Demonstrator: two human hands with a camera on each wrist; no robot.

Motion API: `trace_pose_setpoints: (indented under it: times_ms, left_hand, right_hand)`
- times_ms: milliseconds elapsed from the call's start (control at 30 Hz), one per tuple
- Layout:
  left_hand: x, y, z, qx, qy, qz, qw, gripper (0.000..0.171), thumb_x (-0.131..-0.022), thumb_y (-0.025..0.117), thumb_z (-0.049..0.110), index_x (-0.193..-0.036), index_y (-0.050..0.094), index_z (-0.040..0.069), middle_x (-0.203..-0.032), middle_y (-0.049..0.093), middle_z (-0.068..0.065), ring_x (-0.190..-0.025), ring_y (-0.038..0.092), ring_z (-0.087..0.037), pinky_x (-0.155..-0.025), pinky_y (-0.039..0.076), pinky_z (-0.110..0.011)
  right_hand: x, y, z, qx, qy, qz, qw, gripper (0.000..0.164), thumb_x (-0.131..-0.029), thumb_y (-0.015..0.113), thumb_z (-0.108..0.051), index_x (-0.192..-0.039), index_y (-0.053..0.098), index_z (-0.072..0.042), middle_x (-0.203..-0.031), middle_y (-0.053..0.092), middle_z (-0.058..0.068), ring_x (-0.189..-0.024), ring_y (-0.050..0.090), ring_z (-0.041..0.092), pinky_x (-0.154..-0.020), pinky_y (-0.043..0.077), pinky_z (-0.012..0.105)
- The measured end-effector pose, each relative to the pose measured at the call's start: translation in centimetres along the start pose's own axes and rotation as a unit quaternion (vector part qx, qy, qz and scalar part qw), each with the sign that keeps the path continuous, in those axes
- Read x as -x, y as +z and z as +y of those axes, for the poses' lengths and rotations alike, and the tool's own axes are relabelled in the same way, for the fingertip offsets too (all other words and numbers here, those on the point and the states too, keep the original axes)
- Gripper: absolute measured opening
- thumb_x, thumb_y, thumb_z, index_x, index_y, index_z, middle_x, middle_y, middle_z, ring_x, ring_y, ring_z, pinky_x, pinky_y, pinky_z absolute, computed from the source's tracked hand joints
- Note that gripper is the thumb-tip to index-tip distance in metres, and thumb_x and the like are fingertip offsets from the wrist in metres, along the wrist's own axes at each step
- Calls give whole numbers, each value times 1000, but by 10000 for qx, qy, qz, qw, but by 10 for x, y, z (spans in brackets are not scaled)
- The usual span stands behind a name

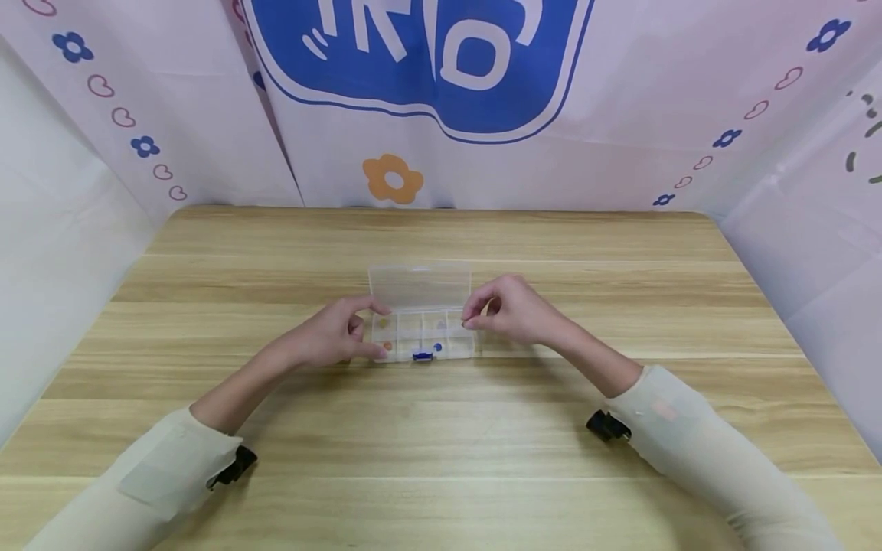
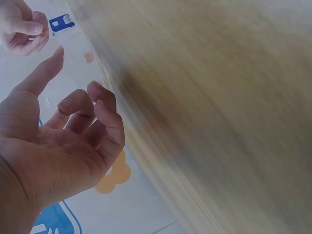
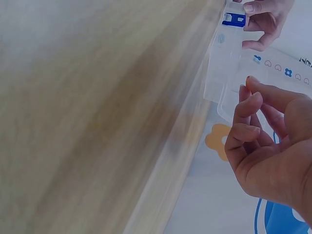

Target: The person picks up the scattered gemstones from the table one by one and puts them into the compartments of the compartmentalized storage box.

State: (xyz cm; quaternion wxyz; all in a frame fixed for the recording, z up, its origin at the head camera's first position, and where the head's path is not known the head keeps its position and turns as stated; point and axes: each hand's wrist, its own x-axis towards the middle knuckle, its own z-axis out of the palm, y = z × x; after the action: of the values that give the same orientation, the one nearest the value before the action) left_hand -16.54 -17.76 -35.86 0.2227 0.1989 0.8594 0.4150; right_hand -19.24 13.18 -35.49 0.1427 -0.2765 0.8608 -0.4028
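Observation:
A clear plastic compartment box [image 1: 409, 356] lies on the table with its clear lid [image 1: 420, 285] raised at the back and a blue latch [image 1: 423, 357] at its front. My left hand [image 1: 334, 333] holds the left end between forefinger and thumb, other fingers curled. At the right end, over a back compartment, my right hand [image 1: 513, 310] pinches a tiny reddish-orange piece [image 3: 248, 80] between thumb and forefinger; its kind I cannot tell. Inside the box lie a yellow piece [image 1: 383, 323], an orange piece [image 1: 387, 346] and a blue piece [image 1: 437, 347], each in a separate compartment.
The wood-grain table [image 1: 441, 459] spreads out around the box on all sides. Printed white sheets [image 1: 331, 153] with hearts and flowers hang along its back and sides. Black clips [image 1: 608, 425] stick out from both sleeves.

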Motion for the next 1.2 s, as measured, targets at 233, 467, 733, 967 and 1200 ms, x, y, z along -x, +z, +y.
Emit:
trace_pose_setpoints:
  times_ms: [233,467,733,967,1200]
  left_hand:
    - [0,0,1,-10,-2,4,10000,64,-88,84,12,-141,52,-6,-59,38,4,-51,34,-8,-49,32,-23]
    - [1,0,1,-44,-9,13,10000,65,-88,84,13,-141,52,-6,-59,38,4,-51,34,-8,-49,32,-23]
    - [1,0,2,-74,-24,-10,10000,66,-88,84,13,-142,52,-6,-60,38,3,-51,35,-9,-49,32,-23]
    - [1,1,2,-91,-24,4,10000,66,-89,84,13,-143,51,-5,-60,39,3,-52,35,-9,-48,33,-23]
    - [1,0,2,-90,-70,-13,9999,65,-89,83,13,-143,51,-5,-61,39,3,-52,36,-9,-49,33,-23]
  right_hand:
    - [-1,2,-2,-93,-118,-14,9999,5,-92,78,-2,-89,80,-5,-90,77,3,-75,66,20,-69,54,27]
    - [-2,5,-2,-62,-128,-57,9999,4,-92,78,-3,-91,81,-4,-93,78,4,-76,68,15,-71,55,27]
    - [-3,7,-2,-27,-106,-145,9998,5,-93,77,-4,-93,82,-4,-94,78,5,-72,66,16,-65,52,26]
    - [-1,7,-3,-12,-117,-204,9997,5,-93,77,-3,-93,82,-3,-93,77,5,-77,68,16,-70,56,27]
    - [0,7,-4,4,-150,-310,9994,5,-92,77,-2,-93,82,-2,-91,77,4,-75,66,17,-67,52,27]
